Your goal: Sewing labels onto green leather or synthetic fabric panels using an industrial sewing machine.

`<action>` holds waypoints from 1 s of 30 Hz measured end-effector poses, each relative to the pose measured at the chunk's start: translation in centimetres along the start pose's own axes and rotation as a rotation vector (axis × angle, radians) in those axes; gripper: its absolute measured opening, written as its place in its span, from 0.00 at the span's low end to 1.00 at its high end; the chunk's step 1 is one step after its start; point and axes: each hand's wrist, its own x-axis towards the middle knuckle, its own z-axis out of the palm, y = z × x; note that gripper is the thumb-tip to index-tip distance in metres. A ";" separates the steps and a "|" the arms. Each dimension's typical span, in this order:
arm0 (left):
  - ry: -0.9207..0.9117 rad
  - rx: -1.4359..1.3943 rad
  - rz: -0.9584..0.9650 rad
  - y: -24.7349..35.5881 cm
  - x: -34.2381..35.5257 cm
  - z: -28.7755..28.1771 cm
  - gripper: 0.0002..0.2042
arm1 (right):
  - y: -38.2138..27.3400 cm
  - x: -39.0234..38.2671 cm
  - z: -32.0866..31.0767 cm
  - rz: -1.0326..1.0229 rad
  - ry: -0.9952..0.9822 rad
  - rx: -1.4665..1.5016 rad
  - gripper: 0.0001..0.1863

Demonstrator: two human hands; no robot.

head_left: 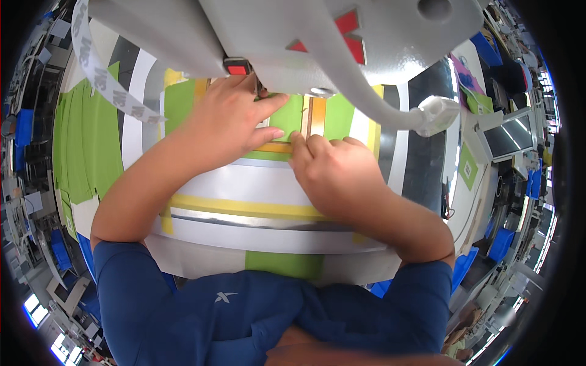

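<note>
Under a white machine head, a flat green piece lies on the work surface, framed by orange-brown strips. My left hand rests over the piece's left part, its thumb and index finger stretched apart. Some of its other fingertips disappear beneath the machine head. At the lower right of the piece, my right hand is closed, its fingers curled and its fingertips pressed down near the strip corner. Whether anything is pinched in that hand is hidden.
A pile of green sheets lies to the left. A pale hose and a hanging white tape flank the work. Yellow tape and a metal strip cross the near side. At right stands a tilted screen.
</note>
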 end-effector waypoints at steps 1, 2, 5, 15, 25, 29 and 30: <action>-0.010 0.004 0.001 -0.1 0.0 -0.1 0.24 | -0.2 -0.3 -0.1 -0.004 0.000 0.001 0.22; -0.010 0.005 -0.002 -0.1 0.1 0.0 0.24 | -0.4 -0.5 -0.2 -0.007 0.074 0.045 0.16; -0.049 -0.031 -0.009 -0.2 0.2 0.1 0.24 | -0.6 -0.9 -1.2 -0.014 0.057 0.103 0.10; -0.015 -0.035 0.057 -0.8 0.3 0.7 0.23 | -1.4 -1.0 -1.1 -0.022 0.016 0.108 0.04; -0.010 0.002 0.054 -0.4 0.5 0.2 0.22 | -0.2 -0.6 -2.2 -0.133 0.004 0.099 0.09; -0.388 0.040 -0.238 -0.3 0.5 0.0 0.27 | 0.1 -0.8 -2.4 -0.237 0.028 -0.009 0.12; -0.246 0.044 -0.113 -0.8 0.2 0.4 0.27 | 0.1 -0.7 -2.4 -0.240 0.021 -0.006 0.12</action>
